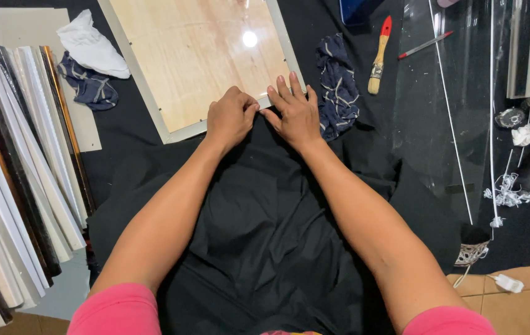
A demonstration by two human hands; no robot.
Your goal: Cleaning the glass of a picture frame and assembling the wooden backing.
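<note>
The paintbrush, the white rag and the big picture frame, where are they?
Paintbrush (379,57), head view, on the wooden handle.
White rag (91,46), head view, on the middle of the crumpled cloth.
Picture frame (147,96), head view, on its pale left rail.

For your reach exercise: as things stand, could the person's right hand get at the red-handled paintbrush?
Probably yes. The right hand rests on the frame's edge; only a dark patterned rag lies between it and the paintbrush.
</note>
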